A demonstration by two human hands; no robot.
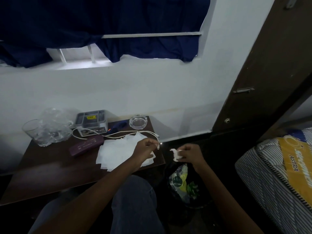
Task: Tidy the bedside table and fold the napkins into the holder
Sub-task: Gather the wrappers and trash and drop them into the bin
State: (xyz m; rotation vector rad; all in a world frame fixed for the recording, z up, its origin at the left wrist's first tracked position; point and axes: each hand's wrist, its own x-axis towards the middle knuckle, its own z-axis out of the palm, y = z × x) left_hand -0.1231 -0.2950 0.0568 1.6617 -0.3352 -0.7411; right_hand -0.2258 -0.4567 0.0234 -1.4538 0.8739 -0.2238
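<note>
Single wide-angle head cam, looks fwd & down, close above bedside table (42,174) at 10 o'clock.

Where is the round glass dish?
In the head view, the glass dish sits at the back right corner of the table, close to the wall, to the right of the grey box.

Dim room, daylight via window gap (81,59), deep shadow at bottom, wide-angle edge bending, slightly soft.
</note>
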